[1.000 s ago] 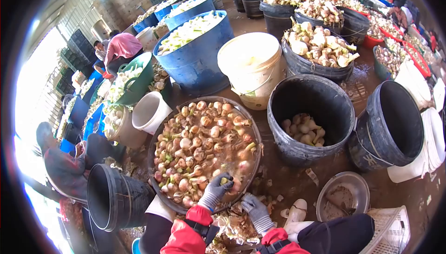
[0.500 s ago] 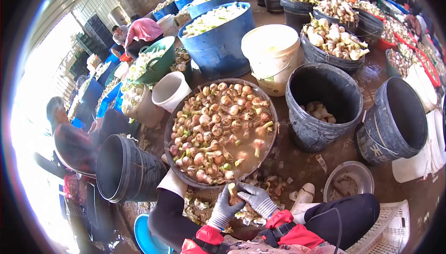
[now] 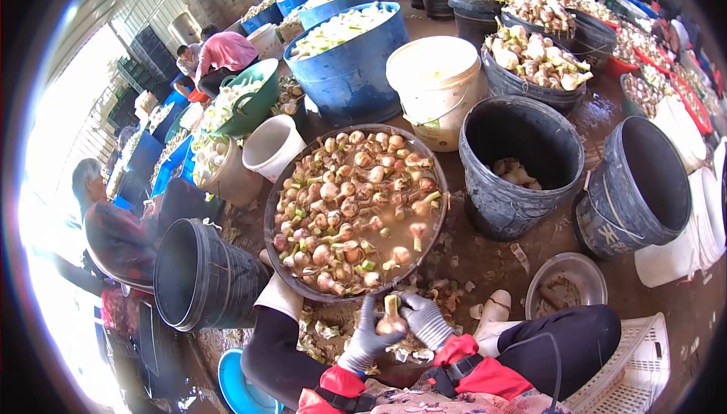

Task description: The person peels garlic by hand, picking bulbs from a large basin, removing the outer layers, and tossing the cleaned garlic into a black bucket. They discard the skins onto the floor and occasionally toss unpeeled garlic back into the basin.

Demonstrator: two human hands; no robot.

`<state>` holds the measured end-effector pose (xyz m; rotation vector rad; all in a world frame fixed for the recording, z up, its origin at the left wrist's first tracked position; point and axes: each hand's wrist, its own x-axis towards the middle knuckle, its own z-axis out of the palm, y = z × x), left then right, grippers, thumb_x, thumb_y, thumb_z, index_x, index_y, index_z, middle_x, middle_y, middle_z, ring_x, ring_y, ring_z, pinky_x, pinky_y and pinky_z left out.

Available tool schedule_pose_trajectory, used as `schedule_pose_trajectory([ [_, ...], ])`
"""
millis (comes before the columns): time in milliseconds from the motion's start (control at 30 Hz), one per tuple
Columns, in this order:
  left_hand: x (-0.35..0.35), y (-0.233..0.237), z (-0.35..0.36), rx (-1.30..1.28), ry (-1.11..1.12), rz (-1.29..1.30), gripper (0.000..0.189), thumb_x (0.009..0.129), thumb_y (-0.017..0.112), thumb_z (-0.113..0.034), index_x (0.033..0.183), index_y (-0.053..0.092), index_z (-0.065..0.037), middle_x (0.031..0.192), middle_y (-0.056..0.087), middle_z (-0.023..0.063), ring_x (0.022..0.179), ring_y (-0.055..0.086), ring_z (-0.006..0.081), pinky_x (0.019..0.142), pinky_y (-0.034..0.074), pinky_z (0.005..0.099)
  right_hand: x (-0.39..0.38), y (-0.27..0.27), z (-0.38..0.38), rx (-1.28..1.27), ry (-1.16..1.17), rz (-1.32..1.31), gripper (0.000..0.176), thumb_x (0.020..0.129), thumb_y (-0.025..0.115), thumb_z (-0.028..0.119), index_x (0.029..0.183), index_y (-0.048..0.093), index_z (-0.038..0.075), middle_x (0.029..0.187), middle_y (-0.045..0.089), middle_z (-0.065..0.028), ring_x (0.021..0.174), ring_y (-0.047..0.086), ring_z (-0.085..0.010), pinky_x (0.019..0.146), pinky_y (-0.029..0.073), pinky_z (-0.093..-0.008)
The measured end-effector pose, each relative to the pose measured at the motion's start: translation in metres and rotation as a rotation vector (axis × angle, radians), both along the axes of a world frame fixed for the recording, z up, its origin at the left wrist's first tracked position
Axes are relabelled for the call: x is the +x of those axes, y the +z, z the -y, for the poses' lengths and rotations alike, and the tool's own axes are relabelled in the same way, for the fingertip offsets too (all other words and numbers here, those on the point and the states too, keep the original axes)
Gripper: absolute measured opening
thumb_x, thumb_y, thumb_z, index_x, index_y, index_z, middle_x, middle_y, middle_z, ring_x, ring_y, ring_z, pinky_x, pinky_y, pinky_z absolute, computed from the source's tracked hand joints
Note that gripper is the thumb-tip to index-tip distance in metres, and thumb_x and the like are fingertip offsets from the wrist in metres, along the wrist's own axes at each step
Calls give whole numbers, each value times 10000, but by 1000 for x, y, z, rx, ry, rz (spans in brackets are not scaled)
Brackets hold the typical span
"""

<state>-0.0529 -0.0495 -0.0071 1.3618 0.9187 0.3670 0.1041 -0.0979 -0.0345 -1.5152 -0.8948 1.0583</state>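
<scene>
A garlic bulb (image 3: 391, 322) with a short cut stem is held upright between my gloved hands, above the floor in front of the tub. My left hand (image 3: 363, 342) grips its left side, with the index finger pointing up along it. Against the stem and the bulb's right side press the fingers of my right hand (image 3: 425, 319), partly hidden from above. Both hands wear grey striped gloves below red sleeves. Just beyond them stands a wide dark tub (image 3: 441, 225) of muddy water, crowded with garlic bulbs (image 3: 329, 191).
Black buckets stand at left (image 3: 182, 274) and right (image 3: 519, 221), the right one with some bulbs inside. A metal bowl (image 3: 598, 297) and a white plastic basket (image 3: 644, 365) are at my right. Peelings (image 3: 322, 338) litter the floor. A person (image 3: 125, 232) sits at left.
The bulb has turned and now shows its rounded pale base below the stem. My hands have spread slightly apart around it. The whole view has shifted a little.
</scene>
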Motion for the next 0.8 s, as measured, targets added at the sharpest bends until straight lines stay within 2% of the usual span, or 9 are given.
schedule_pose_trajectory([
  [100,-4,3,-2,-907,516,674,702,744,669,-151,1369,351,-189,1224,516,131,1016,564,248,795,510,359,14,26,8,48,12,-410,337,829,579,72,1160,584,6,1058,652,-90,987,592,-167,886,445,-283],
  [200,-9,-3,-6,-931,452,722,616,768,654,-235,1320,403,-126,1190,533,113,1026,560,244,816,505,378,8,19,6,49,35,-280,342,841,592,87,1175,580,12,1063,649,-80,983,581,-142,880,444,-268],
  [267,4,-6,-6,28,170,65,598,810,629,-269,1319,397,-57,1150,546,91,1009,567,227,833,500,356,6,21,4,19,40,-444,340,849,597,100,1176,579,9,1063,647,-70,979,581,-136,876,446,-263],
  [300,6,-6,-3,27,166,63,598,810,629,-269,1319,397,-57,1150,546,91,1009,567,227,833,500,356,4,21,4,-15,45,-609,339,857,602,114,1178,577,6,1064,646,-61,974,580,-130,871,448,-258],
  [367,9,-4,2,-483,485,522,605,819,649,-209,1325,381,-12,1087,570,73,960,578,206,815,498,307,5,22,4,-46,10,-651,326,871,601,132,1166,580,-5,1052,644,-43,955,581,-115,857,454,-251],
  [500,6,4,5,780,3,-306,821,666,814,-211,1334,379,-18,1130,538,110,1000,563,216,869,478,315,1,6,2,-65,-30,-735,294,878,575,82,1160,578,-3,1029,637,-46,906,593,-114,818,479,-241],
  [633,13,7,8,905,-94,-306,856,629,822,-171,1349,372,-62,1056,546,94,939,571,223,816,497,326,-1,1,2,-57,-74,-724,275,845,539,4,1113,597,1,994,642,-55,893,585,-122,838,470,-246],
  [700,16,1,9,-166,220,314,936,614,824,-111,1380,287,-105,1089,524,123,919,578,256,807,498,369,5,20,3,58,-71,-357,284,851,528,1,1127,594,10,1018,639,-60,915,579,-119,843,465,-244],
  [800,18,14,14,-714,315,560,767,692,743,-219,1340,336,-170,1071,539,132,837,581,243,709,499,349,6,14,3,157,-156,-340,292,855,550,29,1144,587,10,1046,634,-66,943,582,-134,851,461,-254],
])
